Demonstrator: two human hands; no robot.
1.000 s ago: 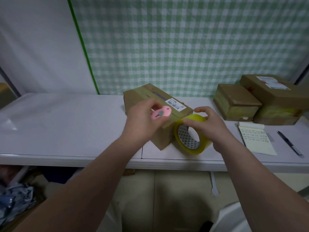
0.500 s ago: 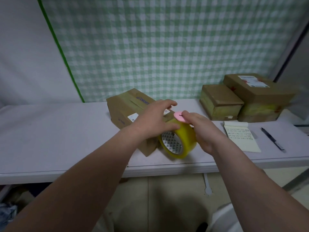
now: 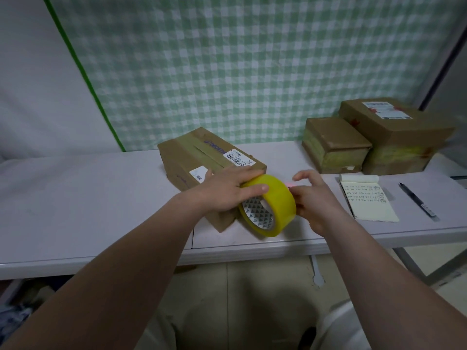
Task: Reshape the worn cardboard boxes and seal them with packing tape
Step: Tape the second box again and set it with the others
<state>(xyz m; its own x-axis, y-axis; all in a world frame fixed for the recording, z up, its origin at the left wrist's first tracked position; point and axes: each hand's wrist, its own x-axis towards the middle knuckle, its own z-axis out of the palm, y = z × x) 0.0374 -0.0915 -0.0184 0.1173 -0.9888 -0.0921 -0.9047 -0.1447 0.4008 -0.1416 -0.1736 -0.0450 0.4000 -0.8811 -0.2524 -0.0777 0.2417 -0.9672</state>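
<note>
The left thumb (image 3: 260, 189) lies straight along the yellow face of the roll of tape (image 3: 280, 205). The other fingers reach almost straight past the roll's top onto the near corner of the box (image 3: 192, 157), so the left hand (image 3: 225, 193) is laid flat over both. Half a second ago those fingers were curved over the top of the roll.

The right fingertips (image 3: 298, 195) are bunched against the right side of the roll and pinch the pink cutter (image 3: 290, 184), with the forefinger lifted above. Only a blurred sliver of the cutter shows. Half a second ago it stood out as a pink disc above the roll. A second ago the left hand held it, while the right hand (image 3: 318, 203) held the roll.

The roll stands on edge near the front edge of the desk (image 3: 88, 198) and touches the box's near right side. The box sits mid-desk, turned with one corner toward the front edge.

In the right rear corner a small box (image 3: 336, 145) and a large box (image 3: 396, 137) stand side by side, touching. A notepad (image 3: 366, 200) and a pen (image 3: 417, 199) lie in front of them, near the right end.
</note>
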